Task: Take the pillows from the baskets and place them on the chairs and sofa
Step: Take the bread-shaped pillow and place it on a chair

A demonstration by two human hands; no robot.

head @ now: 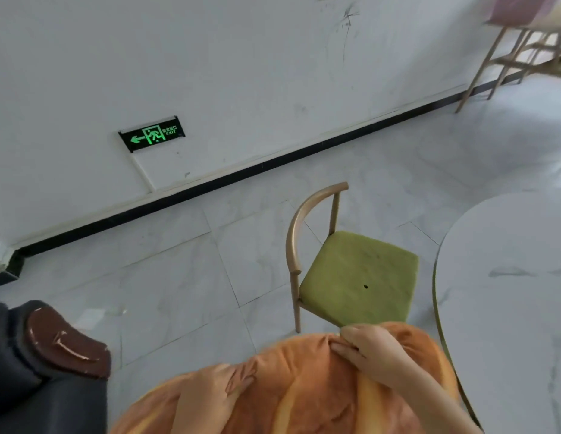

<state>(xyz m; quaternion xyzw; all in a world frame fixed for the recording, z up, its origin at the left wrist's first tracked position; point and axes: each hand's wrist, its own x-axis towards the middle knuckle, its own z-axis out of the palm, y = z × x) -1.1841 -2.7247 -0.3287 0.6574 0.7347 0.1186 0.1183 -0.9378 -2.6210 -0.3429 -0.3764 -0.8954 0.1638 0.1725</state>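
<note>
A white wall (241, 73) is filling the upper half of the view, meeting a pale marble-patterned tiled floor (179, 277) along a black skirting strip (273, 159) that is running diagonally from the lower left to the upper right. A large orange pillow (304, 386) with lighter yellow stripes is sitting low in the centre of the view, held up in front of the person and just short of the near edge of a chair's seat. A round white marble-look table (507, 292) with a gold rim is occupying the right side, its edge curving close beside the chair. At the lower left, the dark grey arm of a sofa (22, 371) with a brown glossy cap is showing. The wooden chair (351, 267), with a curved backrest and a green seat cushion, is standing between the sofa and the table, its seat bare. The 2 hands are both gripping the pillow: the right hand (370, 346) is pinching a fold of fabric at the top edge with curled fingers, and the left hand (210, 393) is bunching the cover lower on the left side. A second chair's legs (507, 57) are standing in the far upper right corner. A green-lit exit sign (152, 133) is glowing low on the wall.
</note>
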